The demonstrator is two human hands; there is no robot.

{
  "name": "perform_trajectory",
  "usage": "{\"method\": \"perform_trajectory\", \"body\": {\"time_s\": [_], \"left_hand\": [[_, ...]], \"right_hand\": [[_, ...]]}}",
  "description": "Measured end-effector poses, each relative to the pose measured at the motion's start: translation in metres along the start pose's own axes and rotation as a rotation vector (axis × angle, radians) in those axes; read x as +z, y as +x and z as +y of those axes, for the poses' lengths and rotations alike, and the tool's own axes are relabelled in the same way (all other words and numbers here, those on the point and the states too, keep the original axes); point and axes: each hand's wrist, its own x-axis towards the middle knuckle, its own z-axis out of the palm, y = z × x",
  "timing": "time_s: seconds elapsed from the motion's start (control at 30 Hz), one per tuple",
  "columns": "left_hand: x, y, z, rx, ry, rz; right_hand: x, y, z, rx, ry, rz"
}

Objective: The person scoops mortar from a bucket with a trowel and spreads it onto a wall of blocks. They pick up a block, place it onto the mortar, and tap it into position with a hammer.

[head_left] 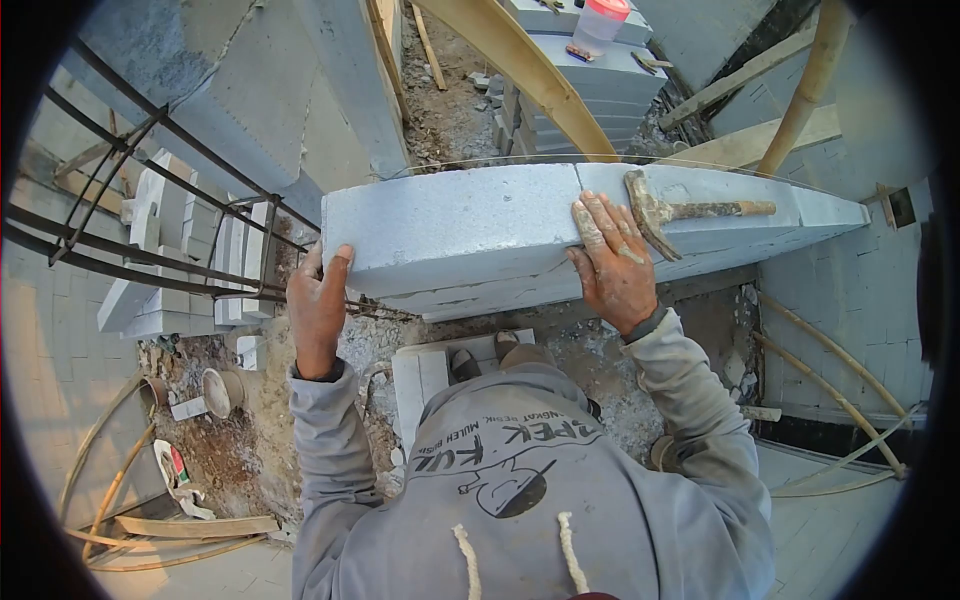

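Observation:
A pale grey lightweight concrete block (455, 215) lies along the top of a low block wall (480, 300). My left hand (318, 305) grips its left end, with the thumb at the front corner and the fingers along the end face, partly hidden. Flat on top, near the joint with the neighbouring block (690, 185), rests my right hand (612, 255), its whitened fingers stretched out. Just right of those fingers a worn hammer (700, 210) with a mortar-smeared handle lies on the neighbouring block. A thin string line (480, 158) runs along the wall's far edge.
Steel rebar (130, 250) juts in from the left, close to my left hand. Beyond the wall, a plastic tub (600, 22) sits on stacked blocks (590, 90). Bamboo poles (535, 75) slant across. More blocks (170, 250) stand at left; a block (420, 385) lies by my feet.

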Motion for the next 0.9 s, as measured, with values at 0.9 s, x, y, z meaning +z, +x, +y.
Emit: {"method": "perform_trajectory", "body": {"time_s": [0.9], "left_hand": [[0.001, -0.001, 0.005, 0.028, 0.097, 0.062]], "right_hand": [[-0.021, 0.010, -0.009, 0.102, 0.140, -0.016]]}}
